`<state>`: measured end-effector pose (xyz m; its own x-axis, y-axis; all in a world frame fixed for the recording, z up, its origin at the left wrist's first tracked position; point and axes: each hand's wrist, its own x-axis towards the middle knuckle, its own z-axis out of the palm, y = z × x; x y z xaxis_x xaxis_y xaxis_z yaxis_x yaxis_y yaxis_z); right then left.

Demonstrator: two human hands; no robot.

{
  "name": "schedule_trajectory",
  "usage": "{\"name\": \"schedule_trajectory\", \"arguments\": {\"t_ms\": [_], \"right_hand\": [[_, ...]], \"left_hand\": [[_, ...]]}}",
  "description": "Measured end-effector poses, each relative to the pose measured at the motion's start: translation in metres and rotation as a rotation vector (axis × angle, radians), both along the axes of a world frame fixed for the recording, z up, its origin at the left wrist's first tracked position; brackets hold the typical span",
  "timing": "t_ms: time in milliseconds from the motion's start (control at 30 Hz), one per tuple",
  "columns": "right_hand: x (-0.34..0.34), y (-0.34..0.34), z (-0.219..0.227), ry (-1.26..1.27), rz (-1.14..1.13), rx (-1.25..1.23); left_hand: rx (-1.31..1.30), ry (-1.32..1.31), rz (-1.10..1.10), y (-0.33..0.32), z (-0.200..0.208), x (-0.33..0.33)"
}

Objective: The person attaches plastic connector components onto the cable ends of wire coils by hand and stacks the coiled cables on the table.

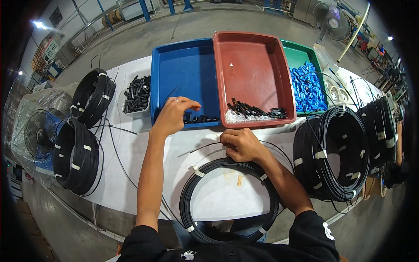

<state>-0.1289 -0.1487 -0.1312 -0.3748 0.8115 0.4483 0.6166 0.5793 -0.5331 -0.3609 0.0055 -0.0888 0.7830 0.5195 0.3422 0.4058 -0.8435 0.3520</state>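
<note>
Two standing black coils (87, 168) at the far left of the desk (118, 185); right of them, a white container (139, 115) heaped with small black parts (137, 94). Next, the blue tray (185, 65), more black pieces (205, 118) along its near wall. Left hand (178, 115) is over that tray's near left corner, fingers bent and pointing right toward the pieces; grip hidden, cannot tell whether anything is held.

Centre: loose coil (185, 198) flat in front of the person. Its black cable (205, 147) is pinched in the right hand (240, 144), fingers curled closed, just short of the red tray (248, 65).

Key relation: cable's free length projects leftward from the right hand, long axis roughly crosswise, tip angled slightly toward the person. Tip lies nearward and slightly right of the left hand, not touching it; black pieces are nearer the left hand.

Far right: green tray (301, 48) of blue parts (307, 87), then upright coils (305, 153).
</note>
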Motion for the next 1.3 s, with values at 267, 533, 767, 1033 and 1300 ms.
{"name": "schedule_trajectory", "arguments": {"t_ms": [267, 533, 767, 1033, 1300], "right_hand": [[-0.002, 0.0, 0.001, 0.025, 0.003, 0.012], [-0.006, -0.006, 0.016, -0.063, -0.072, 0.009], [-0.006, -0.001, 0.008, -0.092, -0.13, 0.06], [-0.006, 0.007, 0.024, 0.118, -0.229, 0.057], [0.002, 0.016, 0.062, 0.304, -0.215, 0.125]], "left_hand": [[-0.244, -0.041, 0.023, -0.001, -0.017, 0.009], [-0.212, -0.138, 0.034, 0.008, -0.018, 0.004], [-0.753, -0.678, -0.149, 0.007, -0.012, 0.011], [-1.139, -1.0, -0.334, -0.006, -0.002, 0.019], [-1.001, -1.125, -0.354, -0.032, 0.009, 0.038]]}}
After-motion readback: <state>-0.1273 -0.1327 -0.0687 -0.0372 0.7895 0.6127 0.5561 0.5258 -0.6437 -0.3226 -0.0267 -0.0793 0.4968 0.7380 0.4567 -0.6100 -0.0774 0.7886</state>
